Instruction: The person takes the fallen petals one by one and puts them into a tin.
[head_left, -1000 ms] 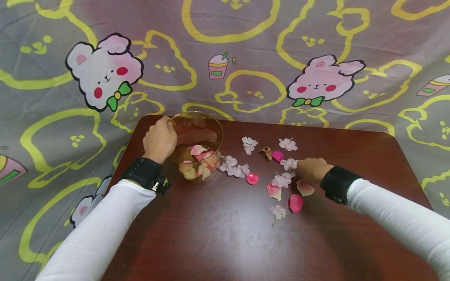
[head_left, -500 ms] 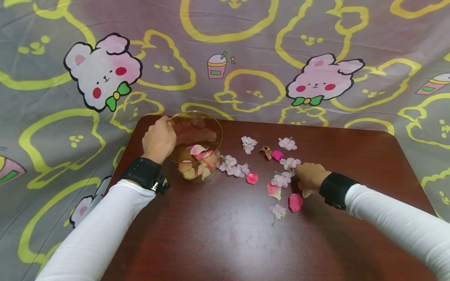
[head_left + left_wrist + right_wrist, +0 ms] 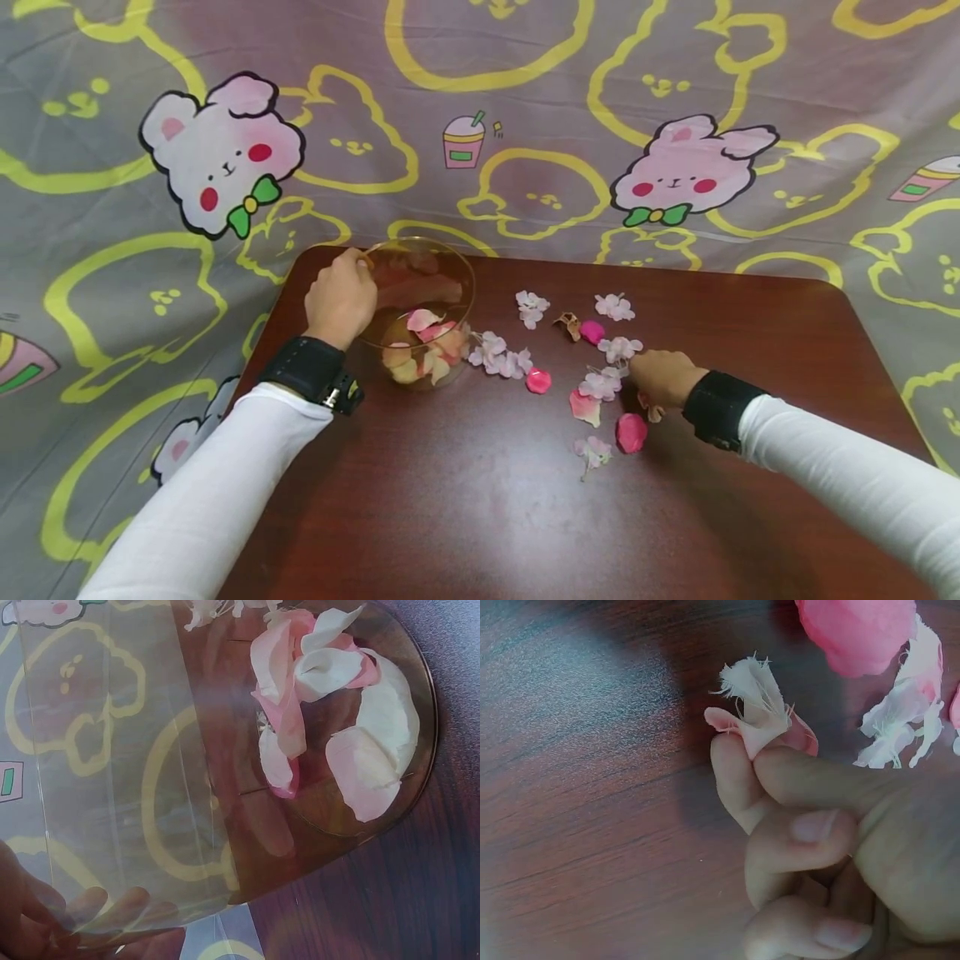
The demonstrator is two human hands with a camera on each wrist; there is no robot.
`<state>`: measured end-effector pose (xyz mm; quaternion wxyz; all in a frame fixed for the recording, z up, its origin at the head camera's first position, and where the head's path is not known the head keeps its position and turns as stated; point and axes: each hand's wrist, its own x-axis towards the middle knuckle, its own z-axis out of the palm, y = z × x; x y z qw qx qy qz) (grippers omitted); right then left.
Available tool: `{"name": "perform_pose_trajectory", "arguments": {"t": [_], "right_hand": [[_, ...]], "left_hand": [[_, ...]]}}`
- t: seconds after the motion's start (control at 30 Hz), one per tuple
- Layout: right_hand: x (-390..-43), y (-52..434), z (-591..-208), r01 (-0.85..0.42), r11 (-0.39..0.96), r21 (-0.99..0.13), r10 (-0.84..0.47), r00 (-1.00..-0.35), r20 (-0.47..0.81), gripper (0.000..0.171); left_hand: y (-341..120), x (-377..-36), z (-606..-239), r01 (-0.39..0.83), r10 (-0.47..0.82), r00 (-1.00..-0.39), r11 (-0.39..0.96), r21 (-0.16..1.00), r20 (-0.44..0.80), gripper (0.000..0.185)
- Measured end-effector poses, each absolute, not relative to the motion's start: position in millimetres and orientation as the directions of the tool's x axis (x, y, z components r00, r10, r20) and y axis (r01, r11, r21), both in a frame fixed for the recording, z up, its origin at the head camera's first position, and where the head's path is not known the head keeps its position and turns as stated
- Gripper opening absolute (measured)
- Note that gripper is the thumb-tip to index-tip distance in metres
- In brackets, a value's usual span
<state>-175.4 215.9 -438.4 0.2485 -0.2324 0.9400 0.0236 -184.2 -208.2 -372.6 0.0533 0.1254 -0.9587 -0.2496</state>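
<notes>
My left hand (image 3: 341,298) grips the rim of a clear amber bowl (image 3: 468,287) at the table's back left; its fingers (image 3: 124,904) show through the wall in the left wrist view. Pink and cream petals (image 3: 367,776) lie in the bottom of the bowl. At the right, my right hand (image 3: 663,377) pinches a pale pink petal (image 3: 757,712) between thumb and index finger, just over the table, its other fingers curled. Beside that hand are a deep pink petal (image 3: 631,432), a pink-and-cream petal (image 3: 585,407) and pale blossoms (image 3: 602,384).
More pale blossoms (image 3: 495,355) lie right of the bowl, near a bright pink petal (image 3: 537,381). Farther back are a magenta petal (image 3: 592,332), a dried brown piece (image 3: 570,326) and other blossoms (image 3: 614,307). A patterned cloth (image 3: 540,108) hangs behind the brown table (image 3: 450,500).
My right hand has shifted slightly toward the front, and the petal that lay flat by it is now pinched and bunched in its fingers. The left hand and bowl have stayed put.
</notes>
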Motion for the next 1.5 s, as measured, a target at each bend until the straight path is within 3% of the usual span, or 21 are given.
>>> {"name": "perform_pose_trajectory", "arguments": {"t": [0.33,0.53,0.77,1.23,1.5], "right_hand": [[-181,204,-417,-0.493,0.868,-0.066,-0.468,-0.763,-0.446,0.021],[-181,192,-406,-0.526,0.849,-0.053,-0.509,-0.786,-0.350,0.025],[-180,177,-396,-0.584,0.812,-0.019,-0.573,-0.790,-0.217,0.016],[-183,155,-382,-0.571,0.820,-0.048,-0.571,-0.808,-0.145,0.023],[-186,138,-375,-0.634,0.772,-0.055,-0.636,-0.771,-0.036,0.026]], "left_hand": [[-209,-184,-372,-0.225,-0.277,-0.960,0.846,0.483,0.038,0.041],[-210,-184,-372,-0.227,-0.275,-0.961,0.843,0.488,0.029,0.041],[-211,-183,-372,-0.231,-0.278,-0.960,0.842,0.487,0.025,0.041],[-208,-185,-373,-0.221,-0.269,-0.963,0.842,0.492,0.029,0.042],[-209,-185,-373,-0.222,-0.269,-0.963,0.844,0.489,0.027,0.042]]}}
